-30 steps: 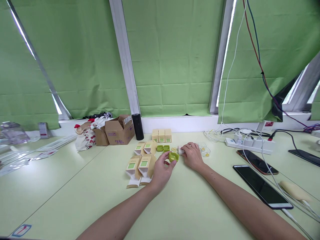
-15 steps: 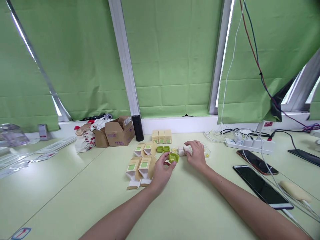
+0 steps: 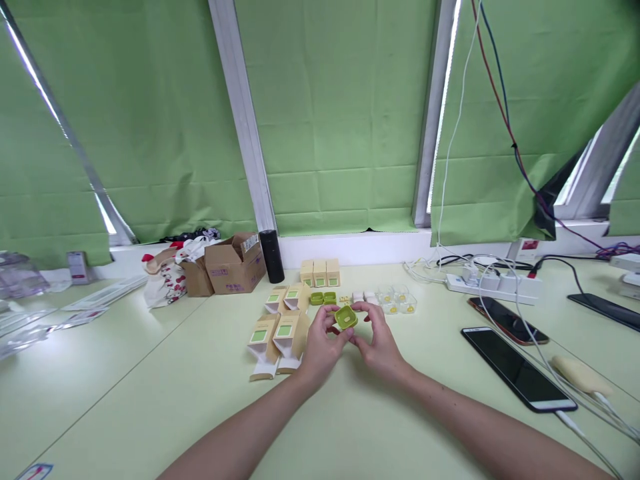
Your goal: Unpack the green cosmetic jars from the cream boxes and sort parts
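**Both hands on the little green case**

My two forearms run up from the bottom edge and meet over the pale green table (image 3: 150, 400). My left hand (image 3: 320, 347) and my right hand (image 3: 381, 343) are closed together on one green case (image 3: 345, 317), a small square open-topped piece. It is lifted just off the table and tilted, with its hollow facing me. My left thumb and fingers pinch its left side, and my right fingertips close on its right side. I cannot tell whether my right hand hides anything else.

Just left of my left hand lie folded cartons (image 3: 274, 337), tan with green panels, and two more cartons sit beyond them. To my right, well apart, a black phone (image 3: 517, 367) lies flat with a cable plugged in. A second phone (image 3: 505, 320) lies just beyond it.

Just beyond the case a row runs left to right: two green halves (image 3: 323, 298), a tiny yellow piece, two white blocks (image 3: 364, 297) and some clear shells (image 3: 397, 300) with yellow bits inside. Behind the row three small boxes (image 3: 320, 272) stand side by side. Farther left a black cylinder (image 3: 273, 247) stands upright beside an open brown box (image 3: 235, 262). At far right a white power strip (image 3: 493, 285) lies among cables, below the green curtains (image 3: 340, 120).
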Demonstrator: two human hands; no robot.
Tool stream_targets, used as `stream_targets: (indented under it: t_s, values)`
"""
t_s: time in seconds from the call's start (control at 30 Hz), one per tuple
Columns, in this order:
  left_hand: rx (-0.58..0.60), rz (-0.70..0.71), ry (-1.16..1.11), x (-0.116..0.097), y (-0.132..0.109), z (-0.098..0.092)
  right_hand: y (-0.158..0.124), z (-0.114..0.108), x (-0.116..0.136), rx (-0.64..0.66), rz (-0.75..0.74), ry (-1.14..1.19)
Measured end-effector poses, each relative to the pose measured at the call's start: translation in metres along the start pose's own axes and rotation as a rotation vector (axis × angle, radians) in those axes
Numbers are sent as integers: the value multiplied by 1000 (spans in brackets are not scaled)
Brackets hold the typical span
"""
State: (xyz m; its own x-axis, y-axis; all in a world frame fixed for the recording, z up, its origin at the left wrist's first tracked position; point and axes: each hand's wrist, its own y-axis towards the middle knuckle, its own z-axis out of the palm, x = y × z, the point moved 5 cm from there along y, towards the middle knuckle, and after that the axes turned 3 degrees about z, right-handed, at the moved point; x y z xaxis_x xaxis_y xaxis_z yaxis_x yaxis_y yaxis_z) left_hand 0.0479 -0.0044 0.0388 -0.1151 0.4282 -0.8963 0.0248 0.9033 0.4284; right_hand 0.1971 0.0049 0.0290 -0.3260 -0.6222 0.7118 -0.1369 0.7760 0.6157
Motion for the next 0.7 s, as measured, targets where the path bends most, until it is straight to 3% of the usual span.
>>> stream_targets:
  t_s: [0.43, 0.7]
  values:
    - [80, -93, -39, 5, -3, 12, 1, -1, -4, -37, -34, -26]
    - [45, -39, 16, 3, -3, 7, 5, -9, 7, -17, -77, -29]
